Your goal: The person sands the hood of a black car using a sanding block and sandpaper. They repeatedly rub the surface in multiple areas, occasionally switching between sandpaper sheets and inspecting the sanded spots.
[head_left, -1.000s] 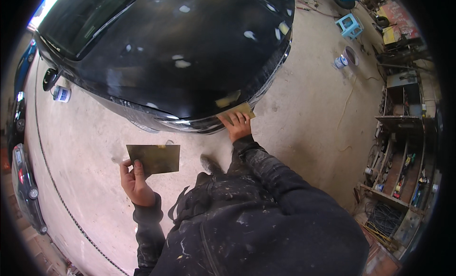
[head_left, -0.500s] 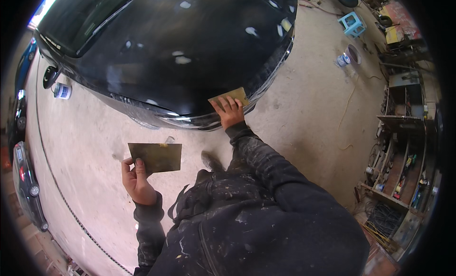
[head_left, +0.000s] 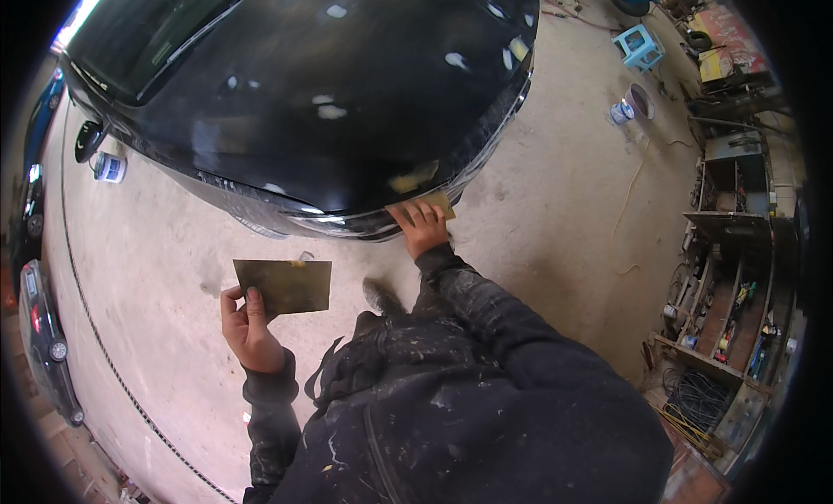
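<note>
A flat rectangular olive plate [head_left: 284, 287], with a dab of yellow putty [head_left: 299, 263] at its upper edge, is pinched in my left hand [head_left: 252, 330], thumb on top. My right hand [head_left: 425, 230] grips a thin yellowish putty spreader [head_left: 441, 204] at the front edge of a black car hood [head_left: 286, 87]. Just beyond the spreader, a thin patch of yellowish putty [head_left: 413, 177] lies on the hood. Several pale spots and another yellow patch [head_left: 519, 48] mark the paint. My right fingers partly cover the spreader.
A white bucket [head_left: 110, 167] stands by the car's side mirror. To the right are a blue stool [head_left: 639, 47], a tin can [head_left: 621, 113] beside a round tub, and a cord on the concrete floor. A cluttered shelf unit [head_left: 727, 296] lines the right side. Other cars stand far left.
My right hand has drawn the spreader back toward me, off the hood's surface to its front edge. A yellowish putty patch now shows where it was. My left hand has hardly moved.
</note>
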### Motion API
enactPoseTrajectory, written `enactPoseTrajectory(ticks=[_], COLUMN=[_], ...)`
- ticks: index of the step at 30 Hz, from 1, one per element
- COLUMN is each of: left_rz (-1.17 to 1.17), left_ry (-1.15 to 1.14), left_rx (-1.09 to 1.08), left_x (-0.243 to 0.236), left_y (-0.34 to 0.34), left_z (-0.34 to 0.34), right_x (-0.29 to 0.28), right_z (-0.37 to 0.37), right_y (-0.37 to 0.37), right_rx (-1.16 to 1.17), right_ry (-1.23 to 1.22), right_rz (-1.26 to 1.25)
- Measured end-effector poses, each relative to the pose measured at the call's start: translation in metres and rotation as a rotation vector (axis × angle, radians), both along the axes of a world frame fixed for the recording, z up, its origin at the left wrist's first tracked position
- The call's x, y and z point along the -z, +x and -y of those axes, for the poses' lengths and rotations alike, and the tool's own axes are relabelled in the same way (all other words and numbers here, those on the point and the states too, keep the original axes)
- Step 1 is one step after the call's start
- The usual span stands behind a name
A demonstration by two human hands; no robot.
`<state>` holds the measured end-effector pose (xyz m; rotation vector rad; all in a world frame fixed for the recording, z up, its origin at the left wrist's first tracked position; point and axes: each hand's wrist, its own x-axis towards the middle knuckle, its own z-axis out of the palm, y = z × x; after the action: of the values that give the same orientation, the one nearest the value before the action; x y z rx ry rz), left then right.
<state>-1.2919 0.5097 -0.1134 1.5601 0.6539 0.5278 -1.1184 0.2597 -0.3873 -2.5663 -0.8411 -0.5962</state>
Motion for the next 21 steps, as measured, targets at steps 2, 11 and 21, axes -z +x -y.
enactPoseTrajectory(ticks=[2, 11, 21], left_rz=[-0.004, -0.028, -0.057], left_ry=[0.008, -0.02, -0.021], left_rx=[0.014, 0.03, 0.02], left_x=[0.0, 0.0, 0.001], left_y=[0.0, -0.001, -0.005], left_z=[-0.002, 0.0, -0.001], right_x=[-0.008, -0.029, -0.01], right_z=[0.004, -0.002, -0.002], right_y=[0.001, 0.047, 0.055], right_rx=[0.01, 0.024, 0.003], right_ry=[0.047, 0.02, 0.052], right_rz=[0.046, 0.115, 0.108])
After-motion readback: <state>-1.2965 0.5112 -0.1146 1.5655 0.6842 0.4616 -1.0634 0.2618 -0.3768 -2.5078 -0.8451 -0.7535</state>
